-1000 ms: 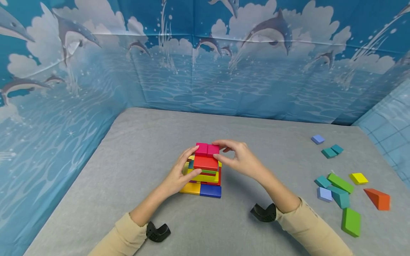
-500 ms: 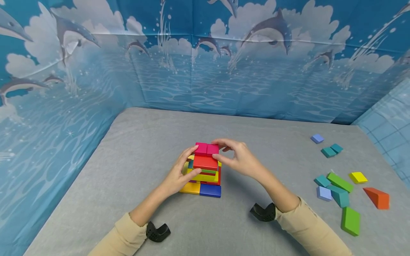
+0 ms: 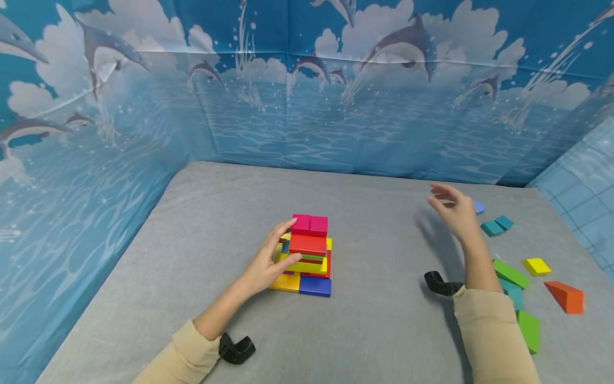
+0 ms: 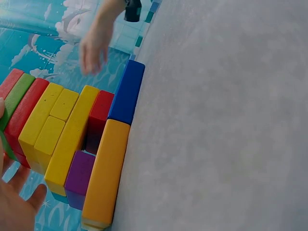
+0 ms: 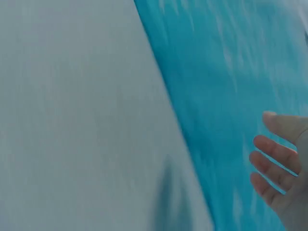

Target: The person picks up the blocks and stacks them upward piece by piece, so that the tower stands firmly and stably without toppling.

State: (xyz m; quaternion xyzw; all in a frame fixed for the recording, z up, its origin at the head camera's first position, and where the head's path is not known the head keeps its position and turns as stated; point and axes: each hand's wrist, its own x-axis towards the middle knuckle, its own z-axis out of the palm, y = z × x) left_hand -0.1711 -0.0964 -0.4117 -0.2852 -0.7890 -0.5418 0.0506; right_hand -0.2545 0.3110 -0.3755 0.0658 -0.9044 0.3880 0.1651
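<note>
A stepped stack of coloured wooden blocks stands on the grey table, with two pink blocks [image 3: 318,226] side by side on top. Below them lies a red block [image 3: 308,245], then green, red and yellow layers. An orange block [image 4: 105,173] and a blue block [image 4: 127,91] form the bottom row. My left hand [image 3: 268,262] is spread along the stack's left side, index fingertip at the left pink block and thumb in front of the middle layers. Away to the right, my right hand [image 3: 455,214] is raised over the table with loosely bent fingers and nothing in them.
Loose blocks lie at the right: teal blocks [image 3: 492,229], a light blue block [image 3: 479,207] partly behind the right hand, green blocks [image 3: 528,332], a yellow block [image 3: 536,266] and an orange-red wedge [image 3: 571,298]. A dolphin-print curtain [image 3: 307,128] borders the table's back.
My right hand has left the top pink blocks and swung right toward the loose blocks, carrying nothing. The left hand and the stack have stayed in place.
</note>
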